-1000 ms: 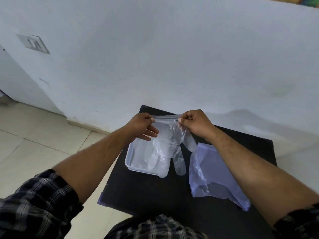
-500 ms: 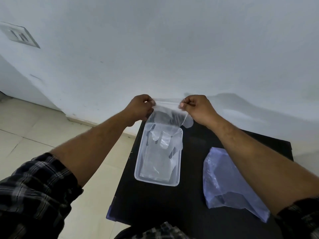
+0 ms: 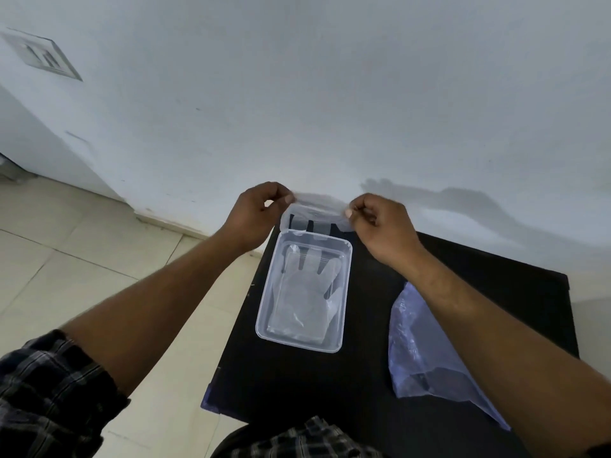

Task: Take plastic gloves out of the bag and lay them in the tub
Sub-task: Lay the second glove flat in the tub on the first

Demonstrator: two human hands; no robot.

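A clear rectangular plastic tub stands on the left part of a black table. Flat on its floor lies a clear plastic glove, fingers toward the wall. My left hand and my right hand each pinch the cuff of a second clear glove, stretched between them just past the tub's far rim. Its fingers hang down over that rim. The thin bluish plastic bag lies on the table to the right of the tub, partly under my right forearm.
A white wall rises directly behind the table, with a switch plate at upper left. Beige floor tiles lie left of the table. My checked sleeves and shirt fill the lower edge.
Both hands have carried the stretched glove away from me to the tub's far end. It hung over the tub's middle before; now it hangs at the far rim.
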